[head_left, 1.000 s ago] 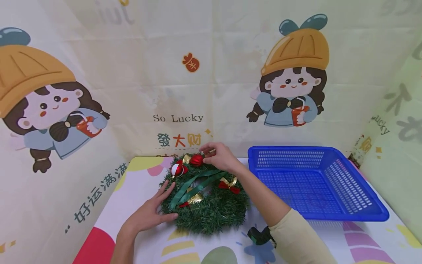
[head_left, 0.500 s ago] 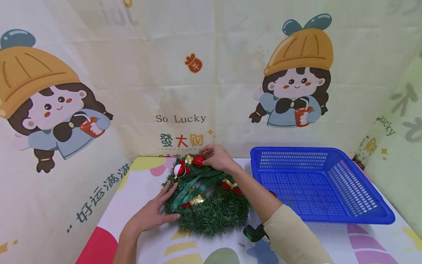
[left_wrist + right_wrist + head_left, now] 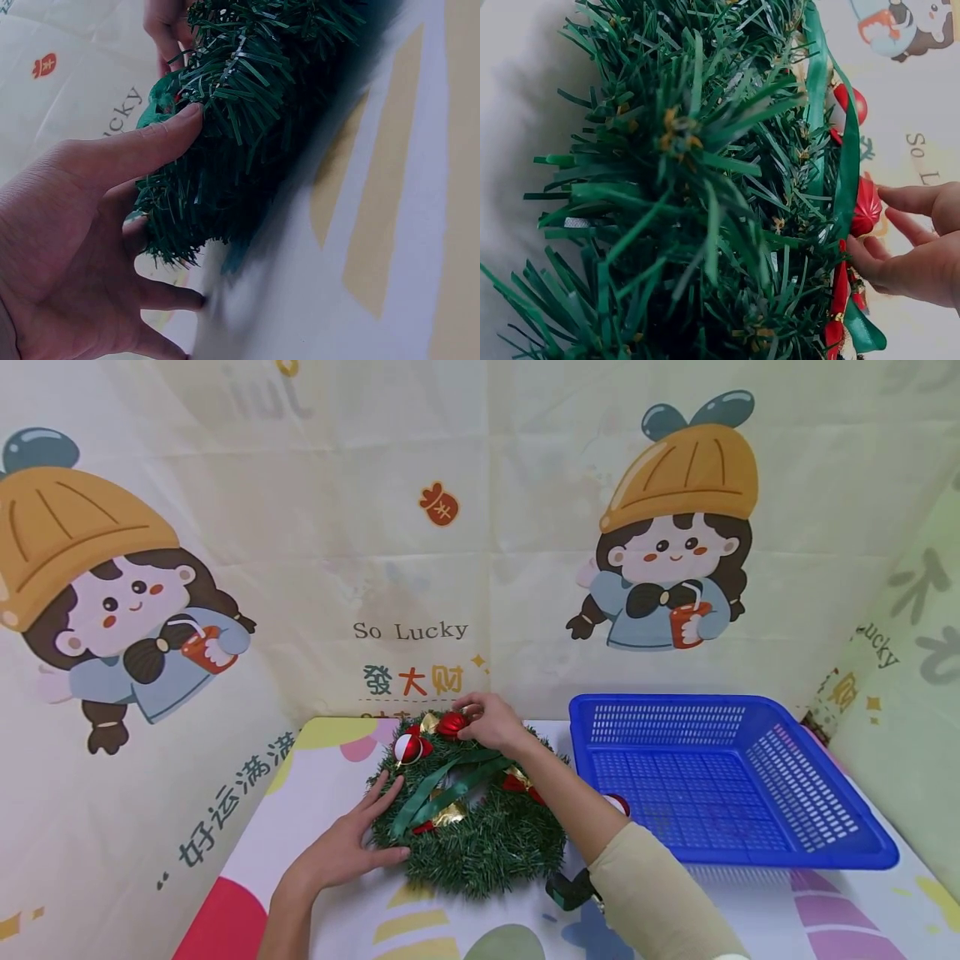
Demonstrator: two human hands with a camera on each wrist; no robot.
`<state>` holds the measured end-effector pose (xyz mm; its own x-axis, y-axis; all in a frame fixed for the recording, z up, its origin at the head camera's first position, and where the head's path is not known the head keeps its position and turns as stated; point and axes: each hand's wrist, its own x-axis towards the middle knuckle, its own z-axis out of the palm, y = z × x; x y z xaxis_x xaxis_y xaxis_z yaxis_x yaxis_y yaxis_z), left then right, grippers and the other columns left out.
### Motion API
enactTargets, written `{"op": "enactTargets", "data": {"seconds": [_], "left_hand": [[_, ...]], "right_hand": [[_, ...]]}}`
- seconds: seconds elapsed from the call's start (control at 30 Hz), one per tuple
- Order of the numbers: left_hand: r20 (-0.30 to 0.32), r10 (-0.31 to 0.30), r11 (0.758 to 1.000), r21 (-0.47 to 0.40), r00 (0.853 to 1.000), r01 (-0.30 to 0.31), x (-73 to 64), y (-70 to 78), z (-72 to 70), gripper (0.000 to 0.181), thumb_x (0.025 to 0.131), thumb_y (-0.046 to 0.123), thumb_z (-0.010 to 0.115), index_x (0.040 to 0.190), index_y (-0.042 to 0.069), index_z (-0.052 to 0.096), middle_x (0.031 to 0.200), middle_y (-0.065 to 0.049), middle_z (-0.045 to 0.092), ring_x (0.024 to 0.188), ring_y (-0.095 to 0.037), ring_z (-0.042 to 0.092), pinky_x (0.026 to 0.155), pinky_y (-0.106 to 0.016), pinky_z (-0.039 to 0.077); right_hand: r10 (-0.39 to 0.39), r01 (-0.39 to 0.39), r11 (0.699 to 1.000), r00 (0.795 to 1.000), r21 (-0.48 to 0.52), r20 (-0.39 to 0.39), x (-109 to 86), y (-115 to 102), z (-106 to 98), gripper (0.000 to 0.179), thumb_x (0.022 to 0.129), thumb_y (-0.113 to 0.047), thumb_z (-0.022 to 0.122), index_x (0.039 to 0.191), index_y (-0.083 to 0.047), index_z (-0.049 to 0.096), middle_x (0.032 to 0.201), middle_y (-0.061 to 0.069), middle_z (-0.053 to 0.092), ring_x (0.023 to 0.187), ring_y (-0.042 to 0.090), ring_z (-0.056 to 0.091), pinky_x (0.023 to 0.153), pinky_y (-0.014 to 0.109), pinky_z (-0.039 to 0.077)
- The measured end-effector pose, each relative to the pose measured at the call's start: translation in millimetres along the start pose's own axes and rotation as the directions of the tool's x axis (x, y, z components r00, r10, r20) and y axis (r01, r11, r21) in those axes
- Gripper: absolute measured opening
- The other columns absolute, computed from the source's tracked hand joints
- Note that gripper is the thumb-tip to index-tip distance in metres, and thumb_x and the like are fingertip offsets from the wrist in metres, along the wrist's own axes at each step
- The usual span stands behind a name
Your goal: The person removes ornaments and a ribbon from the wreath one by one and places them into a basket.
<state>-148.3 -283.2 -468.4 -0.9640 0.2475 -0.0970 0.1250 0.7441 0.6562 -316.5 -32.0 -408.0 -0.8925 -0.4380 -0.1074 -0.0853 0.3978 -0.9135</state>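
A green artificial wreath (image 3: 487, 852) lies on the table with a green ribbon (image 3: 417, 797) across its middle. At its far edge my right hand (image 3: 491, 725) pinches a ribbed red bauble (image 3: 452, 725) between thumb and fingers; the right wrist view shows this red bauble (image 3: 866, 208) beside the ribbon. My left hand (image 3: 343, 845) rests spread against the wreath's left side, its thumb touching the branches in the left wrist view. A red and white bauble (image 3: 407, 748) sits on the wreath's upper left. Red and gold bows (image 3: 448, 814) are on it too, one partly behind my right forearm.
A blue plastic basket (image 3: 705, 852) stands on the right of the patterned table. Another red and white ball (image 3: 618, 803) shows at the basket's near-left side, behind my right forearm. A small dark green and black object (image 3: 567, 890) lies by my right sleeve. A printed cloth hangs behind.
My right forearm has shifted slightly left, uncovering the red and white ball by the basket. The right hand stays at the red bauble; the left hand keeps its place on the wreath.
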Motion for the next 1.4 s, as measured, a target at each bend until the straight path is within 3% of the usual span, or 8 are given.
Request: {"op": "enactTargets", "data": {"seconds": [0.33, 0.57, 0.67, 0.9, 1.4], "left_hand": [[-0.012, 0.002, 1.0, 0.015, 1.0, -0.002, -0.8, -0.9, -1.2, 0.103, 0.088, 0.055, 0.079, 0.168, 0.031, 0.018, 0.177, -0.005, 0.002, 0.156, -0.052, 0.02, 0.113, -0.074, 0.034], [-0.007, -0.004, 1.0, 0.006, 1.0, 0.004, -1.1, -1.4, -0.4, 0.103, 0.088, 0.054, 0.079, 0.168, 0.032, 0.018, 0.178, -0.005, 0.002, 0.156, -0.051, 0.019, 0.113, -0.074, 0.033], [-0.002, -0.004, 1.0, -0.001, 1.0, 0.004, -0.9, -0.8, 0.5, 0.103, 0.088, 0.054, 0.079, 0.168, 0.031, 0.018, 0.178, -0.005, 0.002, 0.156, -0.052, 0.019, 0.113, -0.074, 0.033], [0.004, -0.003, 1.0, -0.015, 1.0, 0.003, 0.1, 0.7, 1.7, 0.103, 0.088, 0.053, 0.08, 0.168, 0.03, 0.019, 0.178, -0.004, 0.002, 0.156, -0.051, 0.019, 0.114, -0.073, 0.033], [0.0, -0.016, 1.0, -0.014, 1.0, 0.016, -0.4, -2.4, 4.1, 0.103, 0.088, 0.055, 0.079, 0.168, 0.035, 0.017, 0.178, -0.001, 0.001, 0.157, -0.05, 0.019, 0.114, -0.073, 0.033]], "right_hand": [[-0.005, 0.004, 0.999, 1.0, 0.039, 0.012, 5.5, 1, 3, 0.045, 0.092, 0.002, 0.072, 0.135, -0.012, 0.069, 0.145, 0.016, 0.06, 0.125, 0.033, 0.06, 0.082, 0.038, 0.056], [-0.008, 0.007, 0.998, 1.0, 0.059, 0.015, 9.5, 5, 8, 0.046, 0.092, 0.003, 0.073, 0.136, -0.007, 0.067, 0.143, 0.019, 0.06, 0.094, 0.026, 0.066, 0.078, 0.037, 0.057], [0.0, -0.001, 0.998, 1.0, 0.058, 0.009, 10.0, 7, 10, 0.048, 0.091, 0.003, 0.074, 0.138, -0.006, 0.066, 0.142, 0.021, 0.06, 0.089, 0.025, 0.064, 0.076, 0.038, 0.056], [0.028, -0.028, 0.998, 1.0, 0.052, -0.007, 10.7, 9, 10, 0.047, 0.092, 0.0, 0.075, 0.137, -0.009, 0.068, 0.135, 0.02, 0.064, 0.088, 0.03, 0.065, 0.075, 0.039, 0.055], [0.008, -0.007, 0.999, 1.0, 0.036, -0.028, 9.5, 9, 10, 0.042, 0.09, -0.003, 0.079, 0.131, -0.009, 0.07, 0.125, 0.018, 0.067, 0.084, 0.029, 0.066, 0.072, 0.037, 0.057]]}}
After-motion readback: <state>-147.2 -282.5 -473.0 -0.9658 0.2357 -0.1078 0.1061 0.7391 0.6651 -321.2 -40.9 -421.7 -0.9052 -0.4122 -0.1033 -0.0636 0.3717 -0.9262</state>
